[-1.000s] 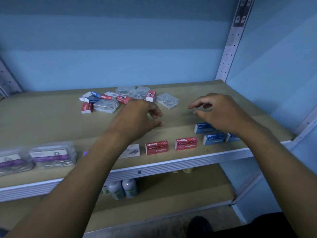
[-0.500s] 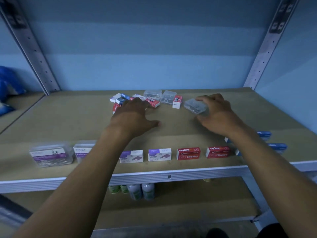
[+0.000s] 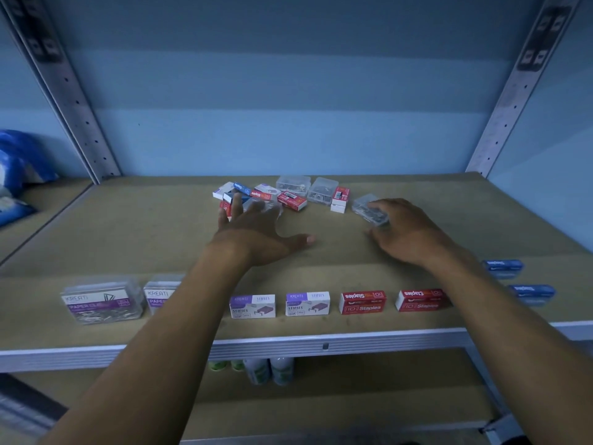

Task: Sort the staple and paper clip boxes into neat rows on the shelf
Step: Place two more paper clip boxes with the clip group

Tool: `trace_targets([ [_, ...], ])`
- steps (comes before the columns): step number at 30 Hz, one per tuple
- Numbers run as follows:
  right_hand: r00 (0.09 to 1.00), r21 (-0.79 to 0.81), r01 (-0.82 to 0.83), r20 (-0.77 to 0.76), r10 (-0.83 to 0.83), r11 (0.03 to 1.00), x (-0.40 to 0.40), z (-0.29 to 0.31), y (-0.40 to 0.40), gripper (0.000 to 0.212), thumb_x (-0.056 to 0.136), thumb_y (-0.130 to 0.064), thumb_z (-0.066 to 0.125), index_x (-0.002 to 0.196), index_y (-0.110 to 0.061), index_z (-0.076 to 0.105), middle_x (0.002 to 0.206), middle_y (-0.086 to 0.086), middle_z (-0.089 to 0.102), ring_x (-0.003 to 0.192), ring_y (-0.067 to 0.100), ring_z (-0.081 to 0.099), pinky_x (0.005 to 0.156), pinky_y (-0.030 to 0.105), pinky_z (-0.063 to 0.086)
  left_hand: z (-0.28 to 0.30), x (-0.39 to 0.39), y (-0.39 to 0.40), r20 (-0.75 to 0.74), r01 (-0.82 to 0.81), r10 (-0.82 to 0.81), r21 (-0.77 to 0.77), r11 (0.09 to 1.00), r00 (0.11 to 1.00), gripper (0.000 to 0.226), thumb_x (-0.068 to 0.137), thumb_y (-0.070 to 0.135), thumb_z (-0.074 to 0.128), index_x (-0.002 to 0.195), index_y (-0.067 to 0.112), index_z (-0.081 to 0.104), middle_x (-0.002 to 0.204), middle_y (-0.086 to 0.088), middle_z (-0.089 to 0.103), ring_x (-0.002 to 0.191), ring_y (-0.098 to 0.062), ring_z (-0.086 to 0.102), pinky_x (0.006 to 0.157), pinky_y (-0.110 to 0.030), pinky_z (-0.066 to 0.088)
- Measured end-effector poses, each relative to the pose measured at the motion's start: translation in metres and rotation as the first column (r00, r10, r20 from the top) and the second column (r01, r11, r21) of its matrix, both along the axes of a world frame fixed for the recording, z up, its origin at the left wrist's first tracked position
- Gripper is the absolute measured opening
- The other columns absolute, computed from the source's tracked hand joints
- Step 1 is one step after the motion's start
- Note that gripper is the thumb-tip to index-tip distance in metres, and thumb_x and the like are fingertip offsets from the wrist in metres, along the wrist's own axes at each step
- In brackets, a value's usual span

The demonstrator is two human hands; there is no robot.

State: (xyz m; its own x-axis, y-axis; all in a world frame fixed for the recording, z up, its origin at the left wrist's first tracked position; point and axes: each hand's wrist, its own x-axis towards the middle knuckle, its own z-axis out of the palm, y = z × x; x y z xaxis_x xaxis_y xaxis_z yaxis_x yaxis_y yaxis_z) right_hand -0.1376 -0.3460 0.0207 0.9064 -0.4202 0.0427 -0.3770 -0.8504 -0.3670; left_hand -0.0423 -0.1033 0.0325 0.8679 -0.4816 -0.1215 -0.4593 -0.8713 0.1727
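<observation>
A jumbled pile of small boxes (image 3: pixel 290 199) lies at the back middle of the wooden shelf (image 3: pixel 128 239): red, blue and white staple boxes and clear cases. My left hand (image 3: pixel 256 232) reaches over the pile's left part with fingers spread straight, above a clear case (image 3: pixel 268 204). My right hand (image 3: pixel 407 232) grips a clear paper clip case (image 3: pixel 364 203) at the pile's right end. Along the front edge stands a row: two clear paper clip boxes (image 3: pixel 102 300), two purple-white staple boxes (image 3: pixel 308 304), two red staple boxes (image 3: pixel 362 302), and blue boxes (image 3: pixel 532 292) at the right.
Perforated metal uprights (image 3: pixel 80 110) stand at the shelf's back corners against a blue wall. A blue bag (image 3: pixel 16 168) lies on the neighbouring shelf to the left. Small bottles (image 3: pixel 269 370) stand on the lower shelf under the front rail.
My right hand has closed further round the clear case at the pile's right end. My left hand has stretched its fingers forward over the pile's left side.
</observation>
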Motion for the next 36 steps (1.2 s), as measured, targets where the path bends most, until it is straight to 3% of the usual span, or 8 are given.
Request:
trace_targets([
  [5, 0.998, -0.028, 0.001, 0.062, 0.001, 1.000, -0.007, 0.005, 0.004, 0.041, 0.087, -0.036, 0.073, 0.126, -0.028, 0.061, 0.131, 0.002, 0.054, 0.119, 0.023, 0.054, 0.099, 0.033, 0.045, 0.002, -0.015, 0.001, -0.003, 0.030, -0.031, -0.053, 0.998, 1.000, 0.094, 0.071, 0.091, 0.036, 0.151, 0.044, 0.023, 0.161, 0.002, 0.016, 0.151, -0.027, 0.005, 0.121, -0.050, 0.008],
  [9, 0.992, -0.010, -0.005, 0.129, 0.006, 1.000, -0.014, 0.008, 0.005, 0.022, 0.085, -0.030, 0.077, 0.105, -0.028, 0.067, 0.119, 0.002, 0.057, 0.111, 0.022, 0.056, 0.088, 0.027, 0.042, 0.005, -0.027, 0.003, 0.017, 0.074, -0.073, -0.132, 0.988, 0.997, 0.086, 0.072, 0.085, 0.046, 0.142, 0.035, 0.043, 0.140, -0.001, 0.035, 0.137, -0.025, 0.031, 0.114, -0.044, 0.029],
  [12, 0.984, 0.014, -0.030, 0.173, 0.028, 0.999, -0.017, 0.007, 0.007, 0.015, 0.084, -0.019, 0.077, 0.095, -0.027, 0.070, 0.113, 0.002, 0.059, 0.107, 0.020, 0.058, 0.081, 0.024, 0.040, 0.004, -0.033, 0.006, 0.024, 0.113, -0.111, -0.146, 0.983, 0.994, 0.084, 0.075, 0.079, 0.053, 0.144, 0.032, 0.044, 0.137, -0.002, 0.037, 0.134, -0.024, 0.034, 0.111, -0.040, 0.036],
  [19, 0.979, 0.061, -0.073, 0.195, 0.060, 0.995, -0.027, 0.010, 0.012, 0.021, 0.082, -0.013, 0.079, 0.098, -0.026, 0.074, 0.115, 0.001, 0.066, 0.096, 0.012, 0.055, 0.077, 0.021, 0.039, 0.006, -0.035, 0.011, 0.106, 0.201, -0.188, -0.135, 0.970, 0.977, 0.042, 0.092, 0.038, 0.056, 0.134, 0.034, 0.055, 0.130, -0.006, 0.045, 0.124, -0.031, 0.043, 0.103, -0.041, 0.043],
  [23, 0.981, 0.136, -0.073, 0.190, 0.046, 0.988, -0.033, 0.010, 0.012, 0.026, 0.084, -0.014, 0.077, 0.105, -0.030, 0.074, 0.119, -0.003, 0.067, 0.101, 0.014, 0.060, 0.081, 0.021, 0.042, 0.006, -0.026, 0.019, 0.128, 0.240, -0.222, -0.145, 0.960, 0.967, 0.042, 0.092, 0.021, 0.058, 0.133, 0.030, 0.057, 0.134, -0.006, 0.051, 0.125, -0.027, 0.045, 0.104, -0.037, 0.040],
  [29, 0.976, 0.114, -0.111, 0.202, 0.087, 0.987, -0.039, 0.015, 0.013, 0.021, 0.092, -0.026, 0.070, 0.109, -0.036, 0.075, 0.116, -0.009, 0.063, 0.105, 0.008, 0.053, 0.086, 0.021, 0.037, 0.003, -0.017, 0.028, 0.158, 0.229, -0.194, -0.245, 0.942, 0.968, 0.045, 0.086, 0.020, 0.068, 0.130, 0.026, 0.059, 0.137, -0.001, 0.054, 0.128, -0.020, 0.045, 0.105, -0.031, 0.039],
  [32, 0.975, 0.145, -0.132, 0.196, 0.102, 0.981, -0.042, 0.019, 0.013, 0.020, 0.093, -0.028, 0.067, 0.109, -0.039, 0.075, 0.112, -0.017, 0.063, 0.105, 0.003, 0.051, 0.081, 0.019, 0.037, 0.004, -0.015, 0.031, 0.142, 0.230, -0.201, -0.236, 0.944, 0.969, 0.045, 0.085, 0.022, 0.070, 0.129, 0.027, 0.060, 0.135, 0.001, 0.055, 0.125, -0.017, 0.046, 0.101, -0.028, 0.039],
  [36, 0.978, 0.236, -0.119, 0.195, 0.073, 0.965, -0.045, 0.024, 0.015, 0.021, 0.095, -0.027, 0.064, 0.104, -0.042, 0.076, 0.101, -0.023, 0.070, 0.089, 0.002, 0.066, 0.073, 0.015, 0.042, 0.007, -0.013, 0.031, 0.126, 0.204, -0.174, -0.285, 0.936, 0.977, 0.046, 0.081, 0.015, 0.076, 0.124, 0.025, 0.062, 0.129, 0.004, 0.058, 0.098, -0.012, 0.050, 0.085, -0.023, 0.042],
])
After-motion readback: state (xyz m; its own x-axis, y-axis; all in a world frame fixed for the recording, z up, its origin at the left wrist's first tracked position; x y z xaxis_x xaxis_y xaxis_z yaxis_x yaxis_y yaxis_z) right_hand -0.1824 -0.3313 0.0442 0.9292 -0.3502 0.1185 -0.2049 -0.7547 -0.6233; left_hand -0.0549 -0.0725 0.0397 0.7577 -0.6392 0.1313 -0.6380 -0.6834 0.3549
